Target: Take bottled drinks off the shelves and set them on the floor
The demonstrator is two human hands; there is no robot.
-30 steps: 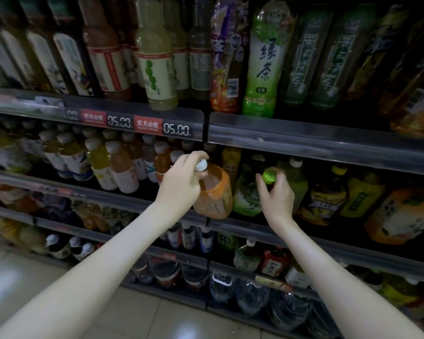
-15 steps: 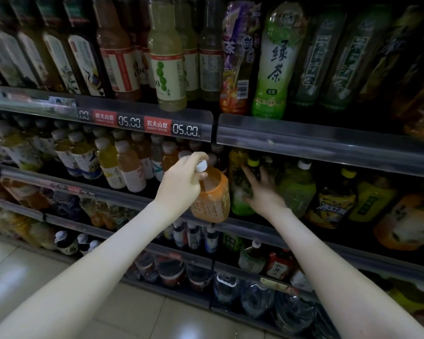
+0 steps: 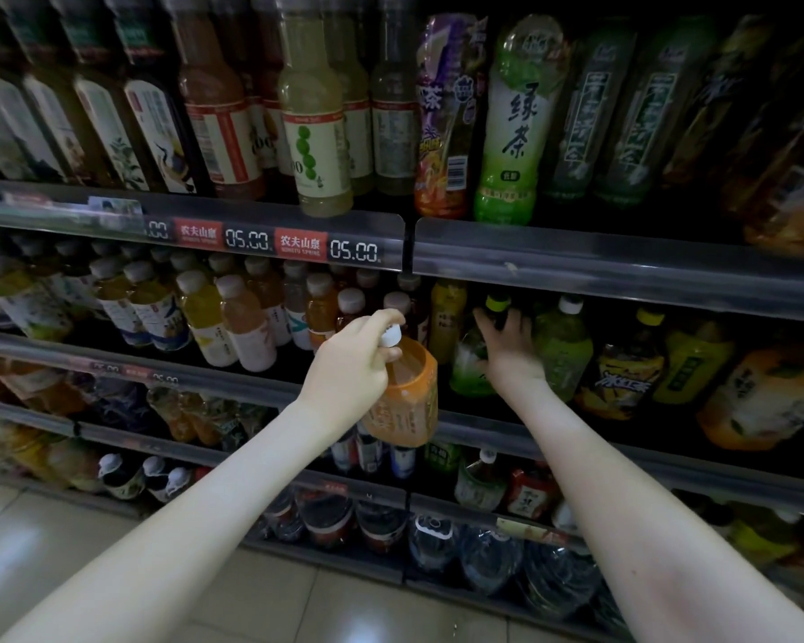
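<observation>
A: Edges and clearance first?

B: The middle shelf [image 3: 669, 461] has a grey front rail. The price rail [image 3: 623, 271] of the shelf above overhangs it, leaving a narrow dark band above the caps. Tiled floor [image 3: 66, 549] shows at lower left, in front of the bottom shelf's edge.

A: Where is the orange bottle [image 3: 407, 406]?

B: Off the shelf, in the air just in front of the middle shelf's front edge, near the join of the two rail sections. It touches no shelf.

A: Orientation?

B: Long axis near vertical. White cap [image 3: 391, 336] up, base down and swung slightly right.

A: Left hand [image 3: 353, 364]?

B: Fingers curled tight round the neck just under the cap. The bottle hangs from that grip.

A: Right hand [image 3: 511, 355]?

B: Reaching past the front edge, back of the hand to the camera. The fingers lie spread on the shoulder of a green bottle [image 3: 469, 368], and its dark neck stands up between them. Contact is certain. I cannot tell whether the grip is closed.

A: And that bottle?

B: Standing on the shelf, upright, yellow-green cap up.

A: Neighbours?

B: A yellow bottle [image 3: 446, 317] just beside it on the left. A pale green bottle [image 3: 565, 359] with a white cap is close on the right, against the hand's edge.

A: Are the hands together?

B: Apart, each on its own bottle.
</observation>
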